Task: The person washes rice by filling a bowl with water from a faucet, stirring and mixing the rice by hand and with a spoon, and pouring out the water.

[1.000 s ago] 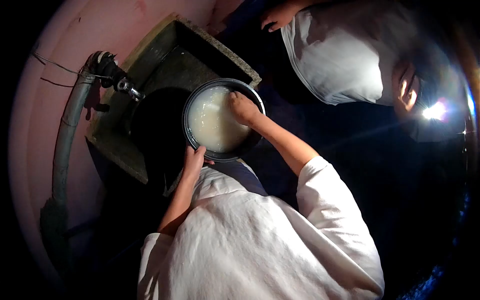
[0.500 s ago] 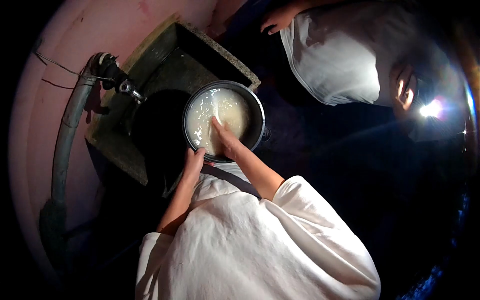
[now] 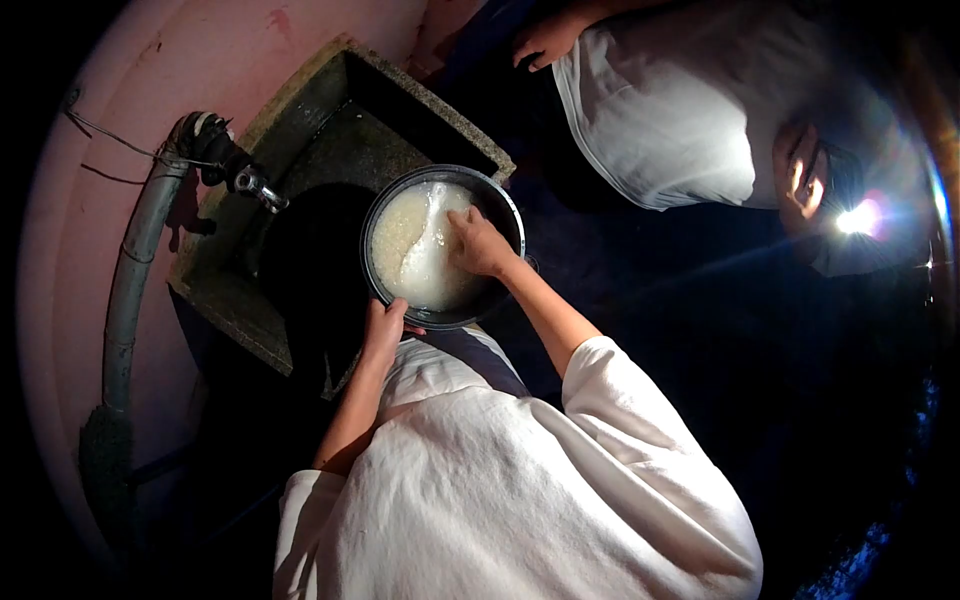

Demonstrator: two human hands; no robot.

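A dark round pot (image 3: 372,232) holds whitish rice (image 3: 400,225) in cloudy water, close in front of my body. At its near left edge my left hand (image 3: 388,325) grips the rim, thumb on top and fingers underneath. My right hand (image 3: 482,245) reaches into the right half of the pot. Its fingers are bent and somewhat apart, with the tips dipping into the milky water, so what lies under them is hidden. A pale ridge curves across the rice beside those fingers.
Left of the pot is a stone sink (image 3: 440,95) in deep shadow. A metal tap (image 3: 258,188) on a grey pipe (image 3: 135,270) juts over it from a pink wall (image 3: 70,300). Another person in a white shirt (image 3: 670,110) stands at upper right, near a bright light (image 3: 860,217).
My right hand has swept from the pot's middle towards its right side, fingers now more bent. More rice shows on the left. My left hand keeps its hold on the rim.
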